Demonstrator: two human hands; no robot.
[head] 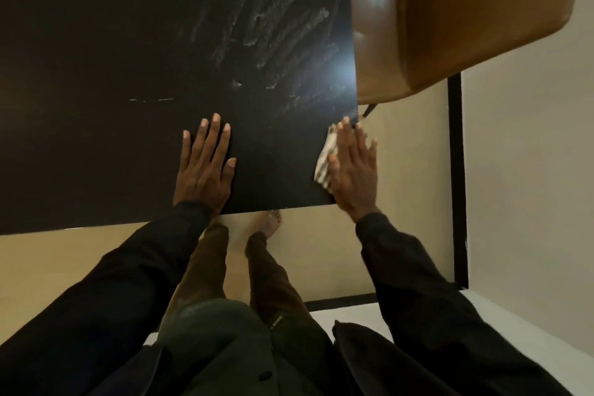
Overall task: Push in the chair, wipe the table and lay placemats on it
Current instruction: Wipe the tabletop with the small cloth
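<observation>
A bare foot [268, 223] stands on the floor [321, 251] just under the near edge of the tabletop [96, 74], so anything that drops off that edge would land by it.

The left hand [205, 167] lies flat just past that edge, fingers straight and spread, holding nothing; it looks like a brace. The right hand [352, 170] is also flat with straight fingers and presses a pale cloth [324, 164] onto the near right corner. Its outer fingers hang over the right edge. This is where things could most likely go wrong:
- **Cloth:** a stroke outward or back toward the body would probably push it off the corner, because nothing grips it.
- **Palm:** it could slip over the edge with the cloth.

The safer way is likely inward, toward the left hand, or straight ahead.

Between the hands the surface is bare. Left of the left hand and beyond it, the dark top runs wide, with plenty of room to sweep.

Ahead of the right hand, whitish smears [289, 26] fan across the top. They look damp or unfinished, and mats laid over them could trap that. No placemats are in view.

Farthest out, right of the smears, a tan chair [482, 16] sits with its seat tucked against the right edge. A long stroke along that side could knock knuckles on it.
</observation>
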